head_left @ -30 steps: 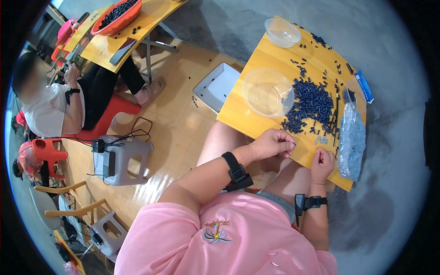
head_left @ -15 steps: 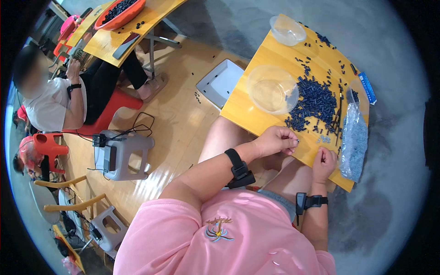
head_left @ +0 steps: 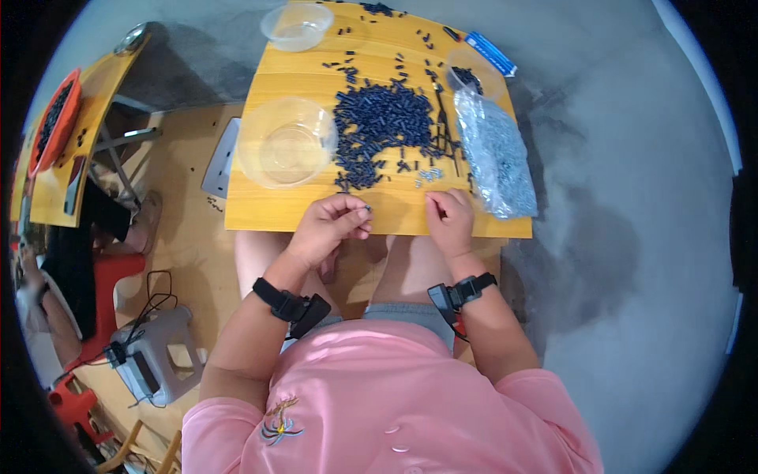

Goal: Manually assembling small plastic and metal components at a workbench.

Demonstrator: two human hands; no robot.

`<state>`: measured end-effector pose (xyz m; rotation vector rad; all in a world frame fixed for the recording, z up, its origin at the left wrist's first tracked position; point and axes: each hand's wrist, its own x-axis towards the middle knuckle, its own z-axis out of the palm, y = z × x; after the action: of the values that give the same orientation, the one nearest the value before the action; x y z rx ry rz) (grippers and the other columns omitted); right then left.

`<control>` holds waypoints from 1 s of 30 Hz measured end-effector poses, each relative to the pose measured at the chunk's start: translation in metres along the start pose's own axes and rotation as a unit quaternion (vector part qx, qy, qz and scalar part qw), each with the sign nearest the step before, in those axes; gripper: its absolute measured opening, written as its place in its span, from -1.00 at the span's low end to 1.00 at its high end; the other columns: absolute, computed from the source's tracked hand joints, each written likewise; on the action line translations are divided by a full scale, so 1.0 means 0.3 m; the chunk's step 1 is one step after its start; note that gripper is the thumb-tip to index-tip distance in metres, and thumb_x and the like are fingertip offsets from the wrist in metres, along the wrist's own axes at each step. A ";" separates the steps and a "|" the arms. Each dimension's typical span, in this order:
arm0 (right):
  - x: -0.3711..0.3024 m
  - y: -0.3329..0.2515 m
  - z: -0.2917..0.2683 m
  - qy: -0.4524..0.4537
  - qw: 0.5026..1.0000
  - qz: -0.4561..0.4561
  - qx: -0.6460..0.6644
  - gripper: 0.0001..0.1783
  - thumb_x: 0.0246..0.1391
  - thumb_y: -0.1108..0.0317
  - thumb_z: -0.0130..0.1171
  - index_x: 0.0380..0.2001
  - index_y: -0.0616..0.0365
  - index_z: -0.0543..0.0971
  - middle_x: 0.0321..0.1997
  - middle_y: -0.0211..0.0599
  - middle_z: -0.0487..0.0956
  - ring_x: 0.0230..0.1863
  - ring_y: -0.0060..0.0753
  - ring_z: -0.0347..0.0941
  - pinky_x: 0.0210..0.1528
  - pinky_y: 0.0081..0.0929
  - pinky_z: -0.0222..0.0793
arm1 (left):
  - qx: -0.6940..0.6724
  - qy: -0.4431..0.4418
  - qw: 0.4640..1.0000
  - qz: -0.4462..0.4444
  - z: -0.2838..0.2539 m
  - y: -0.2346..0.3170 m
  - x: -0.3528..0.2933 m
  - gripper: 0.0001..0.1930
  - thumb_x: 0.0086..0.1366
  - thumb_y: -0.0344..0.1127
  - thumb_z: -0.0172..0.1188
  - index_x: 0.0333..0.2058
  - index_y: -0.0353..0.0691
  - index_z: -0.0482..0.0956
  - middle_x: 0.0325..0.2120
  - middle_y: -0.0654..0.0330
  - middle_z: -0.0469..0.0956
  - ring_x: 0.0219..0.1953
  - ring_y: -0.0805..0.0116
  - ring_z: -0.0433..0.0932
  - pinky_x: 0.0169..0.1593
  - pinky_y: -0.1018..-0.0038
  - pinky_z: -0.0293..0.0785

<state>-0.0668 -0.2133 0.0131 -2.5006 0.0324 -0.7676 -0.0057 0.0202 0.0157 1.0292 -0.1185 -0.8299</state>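
Above the near edge of the yellow table (head_left: 410, 207), my left hand (head_left: 328, 227) pinches a tiny dark piece (head_left: 368, 208) between thumb and fingertips. A short distance to its right, my right hand (head_left: 452, 220) is closed with curled fingers; what it holds, if anything, is hidden. Beyond both hands spreads a heap of short black cylinders (head_left: 383, 118). Small silvery pieces (head_left: 430, 175) lie just past my right hand. A clear plastic bag filled with blue-grey bits (head_left: 496, 158) rests right of that hand.
A large clear bowl (head_left: 286, 146) stands left of the heap, with a smaller clear tub (head_left: 296, 30) at the far left. Thin black strips (head_left: 440, 118), a clear container (head_left: 483, 71) and a blue box (head_left: 491, 54) lie right. A person sits at another table (head_left: 114, 87) leftward.
My view has turned, so the table now lies squarely in front and the other person has slid toward the left rim. Both hands keep nearly the same pose.
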 end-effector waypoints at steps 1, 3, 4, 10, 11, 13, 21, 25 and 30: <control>-0.002 0.003 -0.009 0.003 1.000 0.005 -0.009 -0.96 -0.17 0.54 0.16 -0.54 0.20 0.53 -0.52 -0.20 0.46 -0.43 -0.11 0.38 -0.36 -0.30 0.32 | -0.001 -0.010 1.000 -0.004 0.008 0.001 0.001 -0.89 0.25 -0.38 0.12 -0.27 -0.24 0.50 -0.40 0.26 0.55 -0.41 0.54 0.51 -0.30 0.62 0.50; -0.001 0.009 -0.019 0.007 1.000 -0.011 -0.014 -0.94 -0.16 0.56 0.20 -0.52 0.24 0.56 -0.56 -0.24 0.46 -0.51 -0.27 0.38 -0.46 -0.47 0.29 | 0.013 0.003 1.000 -0.001 0.016 0.005 0.004 -0.90 0.25 -0.41 0.10 -0.26 -0.25 0.49 -0.37 0.26 0.55 -0.39 0.53 0.51 -0.30 0.60 0.51; -0.001 0.006 -0.023 0.008 1.000 -0.010 -0.017 -0.94 -0.16 0.56 0.20 -0.52 0.24 0.56 -0.56 -0.24 0.46 -0.51 -0.27 0.38 -0.46 -0.47 0.29 | 0.013 -0.001 1.000 -0.002 0.013 0.002 0.006 -0.90 0.25 -0.41 0.10 -0.26 -0.25 0.49 -0.37 0.26 0.55 -0.39 0.53 0.51 -0.30 0.60 0.51; 0.074 0.003 -0.071 -0.052 0.997 0.045 0.047 -0.96 -0.17 0.51 0.18 -0.54 0.22 0.56 -0.52 -0.20 0.49 -0.38 -0.14 0.41 -0.33 -0.34 0.34 | 0.002 -0.011 1.000 0.002 0.001 -0.004 0.002 -0.89 0.25 -0.40 0.10 -0.25 -0.25 0.49 -0.35 0.24 0.55 -0.37 0.52 0.51 -0.29 0.59 0.51; 0.108 0.001 -0.079 -0.045 0.998 0.025 0.024 -0.96 -0.17 0.51 0.18 -0.54 0.22 0.56 -0.52 -0.20 0.49 -0.37 -0.13 0.41 -0.32 -0.33 0.35 | -0.001 -0.007 1.000 0.001 -0.002 -0.004 0.001 -0.88 0.25 -0.40 0.11 -0.25 -0.25 0.49 -0.35 0.24 0.55 -0.37 0.52 0.51 -0.29 0.58 0.51; 0.169 0.002 -0.089 -0.037 0.999 0.005 0.000 -0.96 -0.18 0.50 0.18 -0.54 0.21 0.56 -0.52 -0.19 0.49 -0.36 -0.13 0.41 -0.31 -0.32 0.35 | -0.004 -0.005 1.000 -0.001 -0.003 -0.005 0.003 -0.88 0.25 -0.40 0.11 -0.25 -0.25 0.49 -0.35 0.23 0.55 -0.37 0.52 0.51 -0.29 0.58 0.51; 0.268 0.045 -0.034 -0.109 0.989 0.051 -0.085 -0.94 -0.18 0.45 0.15 -0.61 0.18 0.58 -0.53 -0.18 0.48 -0.32 -0.10 0.41 -0.29 -0.27 0.36 | -0.012 -0.004 1.000 0.002 0.008 -0.010 0.007 -0.89 0.25 -0.39 0.11 -0.26 -0.26 0.50 -0.35 0.23 0.55 -0.37 0.50 0.52 -0.29 0.58 0.51; 0.268 0.057 -0.023 -0.106 0.990 0.022 -0.086 -0.95 -0.18 0.45 0.15 -0.60 0.16 0.59 -0.54 -0.18 0.49 -0.32 -0.11 0.41 -0.28 -0.26 0.36 | -0.007 -0.003 1.000 -0.002 0.006 -0.002 0.004 -0.88 0.25 -0.39 0.11 -0.26 -0.26 0.50 -0.35 0.23 0.55 -0.37 0.50 0.52 -0.29 0.57 0.51; 0.291 0.055 -0.026 -0.089 0.992 0.045 -0.082 -0.94 -0.20 0.44 0.15 -0.63 0.16 0.57 -0.53 -0.18 0.49 -0.33 -0.08 0.41 -0.28 -0.23 0.36 | -0.006 -0.010 1.000 -0.011 0.002 0.007 0.003 -0.88 0.25 -0.39 0.10 -0.26 -0.26 0.50 -0.34 0.22 0.55 -0.36 0.49 0.52 -0.28 0.56 0.51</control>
<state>0.0045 -0.2461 0.0557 -2.6934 0.1497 -0.5225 -0.0040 0.0197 0.0176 1.0131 -0.1197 -0.8594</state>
